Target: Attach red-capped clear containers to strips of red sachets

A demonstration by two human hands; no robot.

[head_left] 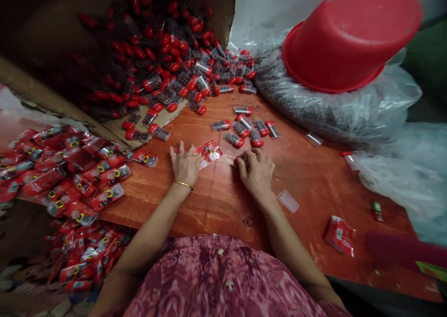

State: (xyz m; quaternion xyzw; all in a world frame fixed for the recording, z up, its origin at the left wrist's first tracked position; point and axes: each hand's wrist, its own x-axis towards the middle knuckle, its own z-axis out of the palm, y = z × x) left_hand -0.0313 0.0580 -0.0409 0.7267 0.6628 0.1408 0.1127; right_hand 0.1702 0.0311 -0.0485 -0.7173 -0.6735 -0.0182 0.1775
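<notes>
My left hand point(186, 165) rests on the tabletop with its fingers apart, over part of a red printed wrapper point(210, 150). The wrapper sticks out to the right of the fingers. My right hand point(257, 171) is curled round a small red-capped container point(240, 159), mostly hidden beneath the fingers. Just beyond that hand lies a loose group of clear containers with red caps and dark contents, such as this container point(234, 140). A clear, empty-looking tube point(288, 201) lies beside my right wrist.
A tipped cardboard box point(139, 126) spills many red-capped containers at the back left. Red wrapped packs point(84, 186) pile up on the left. An upturned red tub point(335, 42) sits on a filled plastic bag point(314, 107). Red wrappers point(340, 235) lie on the right of the wooden table point(209, 200).
</notes>
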